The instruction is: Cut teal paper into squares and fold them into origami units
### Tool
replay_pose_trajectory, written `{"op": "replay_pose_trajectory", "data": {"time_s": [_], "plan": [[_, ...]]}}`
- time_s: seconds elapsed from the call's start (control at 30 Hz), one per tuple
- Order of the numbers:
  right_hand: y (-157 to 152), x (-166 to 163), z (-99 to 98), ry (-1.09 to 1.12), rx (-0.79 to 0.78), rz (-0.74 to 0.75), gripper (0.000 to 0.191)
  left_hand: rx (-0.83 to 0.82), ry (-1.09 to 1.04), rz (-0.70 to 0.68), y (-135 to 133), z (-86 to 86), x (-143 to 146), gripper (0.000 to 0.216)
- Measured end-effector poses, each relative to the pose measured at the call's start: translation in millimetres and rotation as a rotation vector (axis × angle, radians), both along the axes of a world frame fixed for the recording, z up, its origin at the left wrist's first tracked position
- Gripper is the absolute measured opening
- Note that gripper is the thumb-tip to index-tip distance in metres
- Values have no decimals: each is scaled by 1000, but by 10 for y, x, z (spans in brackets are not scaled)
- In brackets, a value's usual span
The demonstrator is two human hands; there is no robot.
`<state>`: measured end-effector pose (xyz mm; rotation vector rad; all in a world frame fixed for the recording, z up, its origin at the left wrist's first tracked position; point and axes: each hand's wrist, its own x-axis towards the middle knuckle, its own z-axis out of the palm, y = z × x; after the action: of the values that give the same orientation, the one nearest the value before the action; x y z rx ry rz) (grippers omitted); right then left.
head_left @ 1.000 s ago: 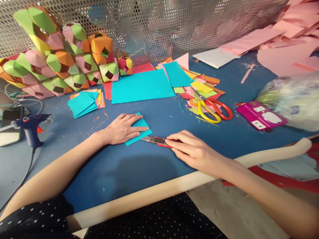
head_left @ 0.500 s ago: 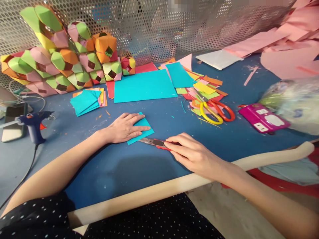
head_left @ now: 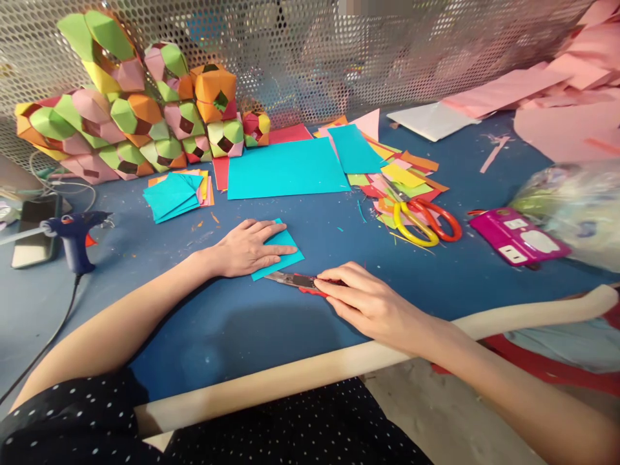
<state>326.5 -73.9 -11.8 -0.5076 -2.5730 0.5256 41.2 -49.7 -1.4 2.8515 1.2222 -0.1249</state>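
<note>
My left hand (head_left: 249, 248) lies flat with spread fingers on a small blue paper piece (head_left: 289, 258), pressing it to the table. The paper's left part is hidden under the palm. Pinched in my right hand (head_left: 363, 297) is a utility knife (head_left: 305, 283) with a red and dark grip. Its blade points left and lies along the paper's lower edge; I cannot tell whether the tip is under the paper. Behind my hands lies a large blue paper sheet (head_left: 288, 169), with a smaller blue sheet (head_left: 356, 150) at its right.
A stack of blue paper squares (head_left: 172, 197) lies left, near a glue gun (head_left: 75, 242) and phone (head_left: 36, 232). Folded paper shapes (head_left: 138, 119) stand along the mesh wall. Scissors (head_left: 426, 221) rest on paper scraps; a magenta box (head_left: 518, 236) sits right. A pale tube (head_left: 290, 384) lines the front edge.
The knife has slid a little left along the paper's lower edge, with my right hand following. My left hand stays on the paper. The view has shifted slightly.
</note>
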Motion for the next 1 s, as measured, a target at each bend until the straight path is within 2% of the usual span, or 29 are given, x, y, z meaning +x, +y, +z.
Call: {"op": "replay_pose_trajectory", "data": {"time_s": [0.4,0.57,0.63,0.73,0.83,0.93,1.0], "plan": [[-29,-78,-49,4,5,38,35,17,-7,1,-7,-34,-19,42],[-69,-94,10,37,-25,130,33,32,-13,-11,-6,-42,-23,42],[-58,-79,54,70,-9,117,34,42,-21,-15,-8,-54,-26,42],[56,-17,108,144,61,10,34,57,-55,-7,-26,-72,-32,43],[289,93,85,179,166,-170,33,83,-129,46,-72,-66,-37,47],[547,221,-38,124,278,-345,29,97,-183,162,-137,-20,-41,53],[670,282,-136,64,340,-406,26,88,-196,276,-182,18,-44,58]]}}
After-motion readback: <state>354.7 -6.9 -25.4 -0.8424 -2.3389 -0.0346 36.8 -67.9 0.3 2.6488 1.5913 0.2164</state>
